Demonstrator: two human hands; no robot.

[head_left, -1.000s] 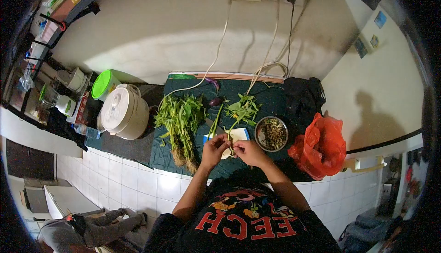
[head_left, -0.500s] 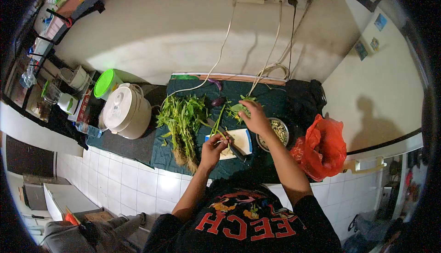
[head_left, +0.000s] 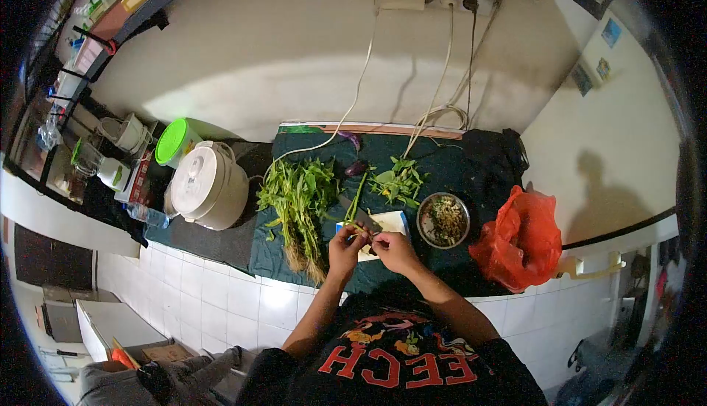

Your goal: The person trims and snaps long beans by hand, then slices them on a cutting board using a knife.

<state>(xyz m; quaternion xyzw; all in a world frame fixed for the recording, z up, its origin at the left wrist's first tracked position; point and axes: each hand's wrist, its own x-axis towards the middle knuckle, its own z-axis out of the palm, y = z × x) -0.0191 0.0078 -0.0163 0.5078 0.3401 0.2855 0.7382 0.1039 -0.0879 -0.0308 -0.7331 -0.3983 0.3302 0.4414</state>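
My left hand (head_left: 345, 250) is closed on a green stem (head_left: 356, 225) over the white board (head_left: 395, 222). Close to its right, my right hand (head_left: 394, 250) has its fingers pinched near the stem; what they hold is too small to make out. A knife (head_left: 366, 218) lies partly under my hands, its handle hidden. Beyond the board is a small pile of picked leaves (head_left: 399, 183). Left of my hands lies a large bunch of leafy greens (head_left: 298, 192) with roots toward me. A metal bowl (head_left: 443, 220) of chopped pieces stands to the right.
A red plastic bag (head_left: 519, 240) stands at the table's right. Two eggplants (head_left: 356, 168) lie at the back. The white rice cooker (head_left: 210, 185) and a green-lidded tub (head_left: 175, 142) are at the left. A person in grey (head_left: 173, 380) is at the lower left.
My right hand went out to the leaf pile and has come back beside my left hand. The leaf pile looks fuller. The person in grey has shifted, and the view has moved slightly.
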